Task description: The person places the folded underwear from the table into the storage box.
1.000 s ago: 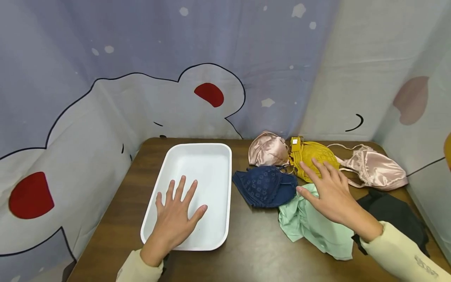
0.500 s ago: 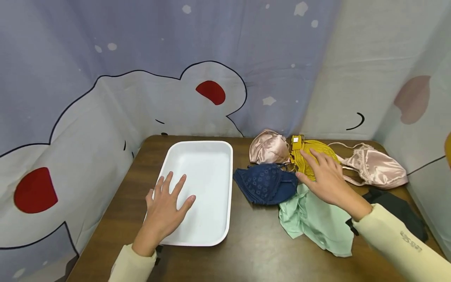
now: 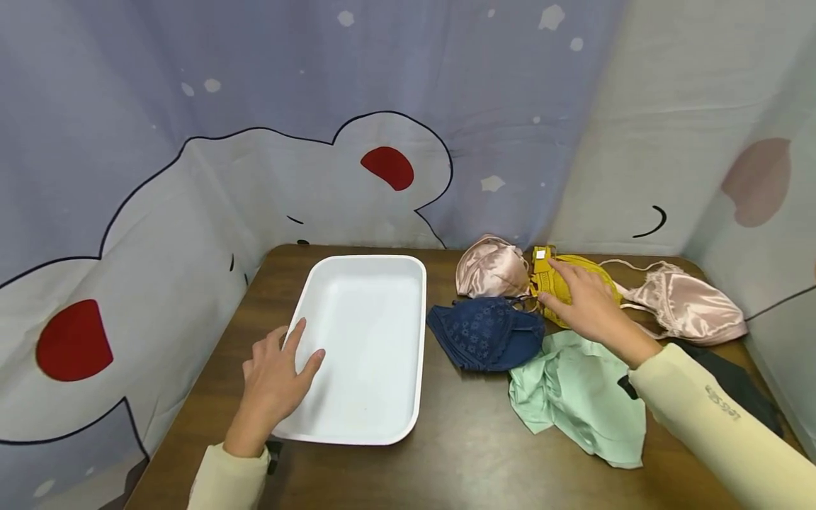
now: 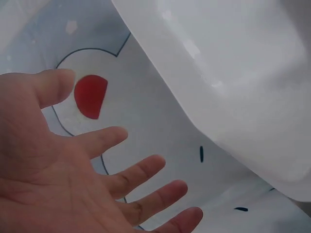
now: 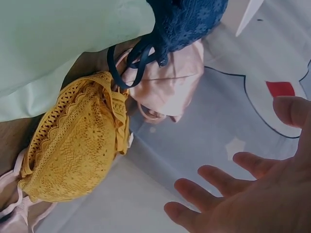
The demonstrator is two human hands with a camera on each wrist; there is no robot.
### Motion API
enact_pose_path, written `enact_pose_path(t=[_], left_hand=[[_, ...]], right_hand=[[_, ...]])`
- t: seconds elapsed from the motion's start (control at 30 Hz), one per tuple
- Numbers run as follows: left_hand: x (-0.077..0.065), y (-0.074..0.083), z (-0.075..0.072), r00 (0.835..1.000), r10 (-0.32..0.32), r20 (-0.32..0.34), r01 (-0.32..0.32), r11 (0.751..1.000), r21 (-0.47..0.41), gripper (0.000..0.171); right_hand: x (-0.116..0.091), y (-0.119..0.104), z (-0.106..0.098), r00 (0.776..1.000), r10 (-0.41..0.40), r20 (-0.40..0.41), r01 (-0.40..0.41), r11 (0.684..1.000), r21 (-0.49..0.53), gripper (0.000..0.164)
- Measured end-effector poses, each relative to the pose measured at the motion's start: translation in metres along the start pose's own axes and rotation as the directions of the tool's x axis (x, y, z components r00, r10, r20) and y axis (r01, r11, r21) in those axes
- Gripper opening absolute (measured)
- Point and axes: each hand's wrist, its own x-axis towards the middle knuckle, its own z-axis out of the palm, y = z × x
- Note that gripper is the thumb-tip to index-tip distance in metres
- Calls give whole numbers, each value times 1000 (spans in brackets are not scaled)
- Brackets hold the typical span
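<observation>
My left hand [image 3: 273,379] hovers at the left rim of a white tray [image 3: 363,340], fingers spread and holding nothing. The left wrist view shows its palm and loosely extended fingers [image 4: 141,170] apart from the tray wall [image 4: 228,87]. My right hand [image 3: 589,301] reaches over a yellow lace bra [image 3: 556,283], overlapping it in the head view. In the right wrist view the hand's fingers [image 5: 199,191] are relaxed, with a gap between them and the yellow bra [image 5: 77,145]. A navy lace bra [image 3: 487,333] lies just left of the right hand.
A pink satin bra cup [image 3: 491,268] sits behind the navy bra, and another pink satin bra [image 3: 695,304] lies at the right. Mint green fabric [image 3: 580,397] and a black garment [image 3: 733,379] lie nearer. A printed curtain [image 3: 382,71] borders the brown table [image 3: 459,453].
My left hand has shifted left, from over the tray's middle to its left rim. My right hand has moved slightly farther over the yellow bra. The garments stay put.
</observation>
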Motion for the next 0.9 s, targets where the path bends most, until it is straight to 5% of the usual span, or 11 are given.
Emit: enact_pose_path(t=[0.6, 0.9], left_hand=[[3, -35, 4, 995, -102, 18, 103, 992, -66, 52], [-1, -51, 3, 979, -162, 127, 176, 978, -115, 44]], right_hand=[[42, 7, 6, 1000, -10, -7, 11, 996, 86, 72], [60, 13, 12, 997, -45, 64, 32, 982, 184, 65]])
